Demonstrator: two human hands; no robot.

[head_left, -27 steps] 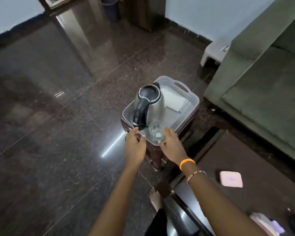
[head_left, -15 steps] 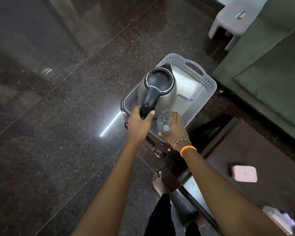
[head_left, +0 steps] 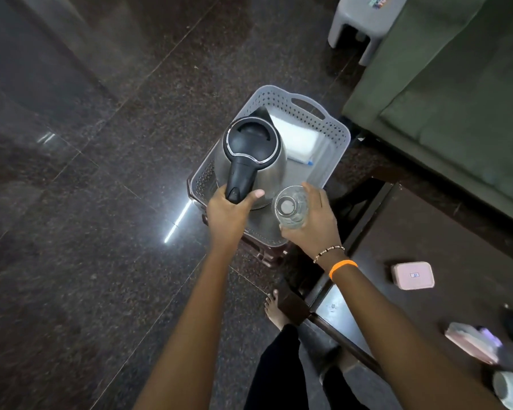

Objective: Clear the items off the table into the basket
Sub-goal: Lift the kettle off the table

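Observation:
A grey perforated plastic basket [head_left: 305,112] rests on a dark brown stool. Inside it stands a steel electric kettle [head_left: 251,149] with a black lid and handle, and my left hand [head_left: 228,214] is closed around the lower end of that handle. A clear drinking glass [head_left: 289,207] is at the basket's near right corner, gripped from the right by my right hand [head_left: 316,223]. A white folded cloth [head_left: 298,140] lies flat in the basket's far right part.
The dark table [head_left: 421,232] at right carries a pink box [head_left: 412,275], a pink-and-purple item [head_left: 473,341] and a white object [head_left: 511,389]. A green sofa [head_left: 456,93] and a grey plastic stool [head_left: 365,22] stand behind. My bare foot [head_left: 274,309] is on the polished stone floor.
My left hand went from the basket's rim onto the kettle handle and closed. My right hand wrapped around the glass. The camera tilted further down.

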